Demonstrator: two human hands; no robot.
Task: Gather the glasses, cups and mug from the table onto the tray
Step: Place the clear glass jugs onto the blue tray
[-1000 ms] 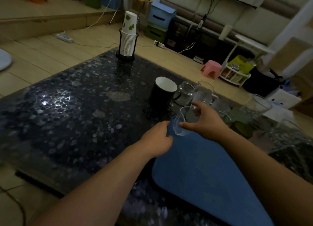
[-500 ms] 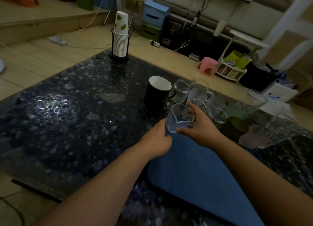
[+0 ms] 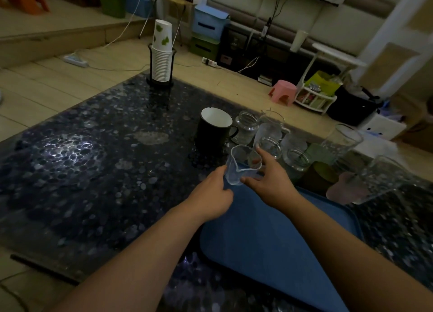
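A blue tray (image 3: 269, 241) lies on the dark pebbled table, near its front right. At the tray's far left corner stands a small clear glass (image 3: 241, 165) with a pour lip, upright. My right hand (image 3: 269, 180) grips it with thumb below and fingers over the rim. My left hand (image 3: 213, 197) curls round the tray's edge and touches the glass at its left side. Behind them stand a black mug (image 3: 214, 131) with white inside, several small clear jars (image 3: 269, 133), and two tall glasses (image 3: 339, 145) on the right.
A stack of paper cups (image 3: 161, 54) in a black holder stands at the table's far corner. A pink frosted cup (image 3: 339, 187) and dark green cup (image 3: 316, 176) sit right of the tray. Beyond the table lie floor cables, a pink stool (image 3: 282, 92) and storage boxes.
The glass was tilted in my right hand above the tray; it now stands upright at the tray's far left corner. My left hand stays at the tray edge.
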